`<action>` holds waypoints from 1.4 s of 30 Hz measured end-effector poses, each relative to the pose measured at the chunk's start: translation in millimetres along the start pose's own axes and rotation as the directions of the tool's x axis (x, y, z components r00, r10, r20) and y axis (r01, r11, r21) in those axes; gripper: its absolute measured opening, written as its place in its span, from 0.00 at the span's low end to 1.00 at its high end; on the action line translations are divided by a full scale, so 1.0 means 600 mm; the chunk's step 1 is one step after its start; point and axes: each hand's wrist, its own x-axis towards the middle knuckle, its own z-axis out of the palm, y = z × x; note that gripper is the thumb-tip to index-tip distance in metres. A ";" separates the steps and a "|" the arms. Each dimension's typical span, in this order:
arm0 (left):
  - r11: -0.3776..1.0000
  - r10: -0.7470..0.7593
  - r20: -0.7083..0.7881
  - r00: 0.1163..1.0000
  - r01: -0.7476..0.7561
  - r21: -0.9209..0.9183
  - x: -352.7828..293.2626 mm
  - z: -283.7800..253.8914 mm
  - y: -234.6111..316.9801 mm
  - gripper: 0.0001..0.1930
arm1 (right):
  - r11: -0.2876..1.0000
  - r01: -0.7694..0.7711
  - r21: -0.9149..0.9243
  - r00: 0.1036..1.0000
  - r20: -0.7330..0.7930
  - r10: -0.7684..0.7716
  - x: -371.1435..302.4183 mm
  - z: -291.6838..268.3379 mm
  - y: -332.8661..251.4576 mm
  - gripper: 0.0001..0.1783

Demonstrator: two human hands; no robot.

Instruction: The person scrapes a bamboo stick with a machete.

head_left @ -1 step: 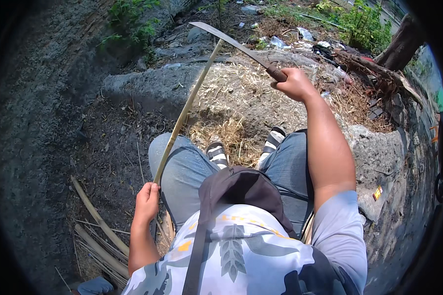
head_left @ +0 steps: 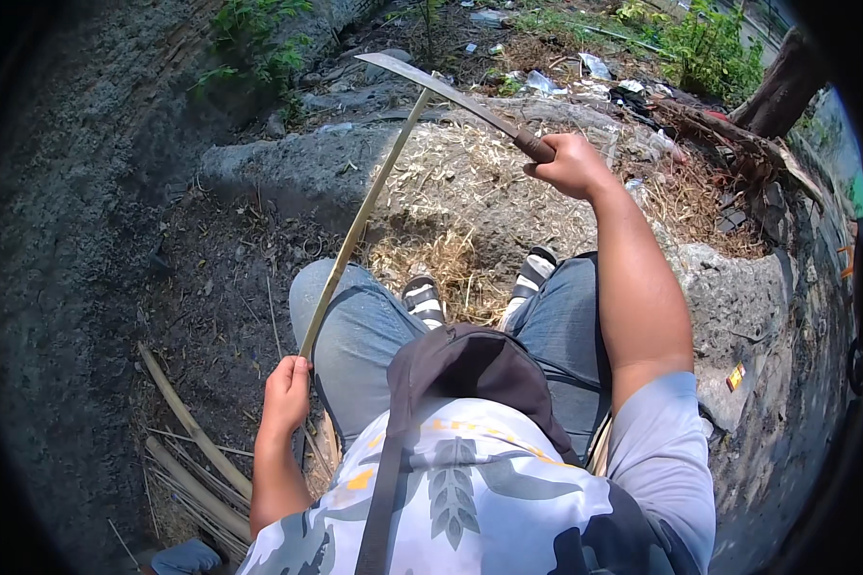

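Note:
My left hand [head_left: 286, 393] is closed round the lower end of a long, thin bamboo strip [head_left: 357, 228], beside my left knee. The strip slants up and away from me, passing over the edge of that knee. In my right hand [head_left: 577, 167] is the dark handle of a machete [head_left: 448, 93], its long blade pointing to the far left. The blade crosses the strip near its far end, and a short tip of the strip shows beyond it. Whether the edge bites into the strip I cannot tell.
Pale shavings [head_left: 470, 172] cover the rock ledge [head_left: 278, 171] ahead. More bamboo strips [head_left: 197, 431] lie at my left. A dark bag [head_left: 470, 374] rests on my lap. A tree stump [head_left: 781, 86] stands at the far right, near scattered litter [head_left: 594, 67]. A rough wall [head_left: 77, 240] rises on the left.
The machete has shifted slightly left and nearer to me along the strip. The strip's far tip now shows past the blade. My left hand has stayed in place.

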 end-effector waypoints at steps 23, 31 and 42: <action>0.951 0.108 0.003 0.994 -0.104 0.292 -0.003 -0.001 0.036 0.18 | 0.995 0.029 -0.090 0.990 0.141 -0.016 0.020 0.037 -0.020 0.18; 0.886 0.081 0.063 0.995 -0.100 0.452 -0.001 -0.019 0.068 0.14 | 0.822 0.470 -0.320 0.867 0.344 -0.362 -0.024 0.080 -0.109 0.15; 0.923 0.264 -0.048 0.963 -0.238 0.301 0.007 0.012 0.026 0.22 | 0.950 0.156 -0.272 0.979 0.172 -0.111 0.001 0.058 -0.052 0.18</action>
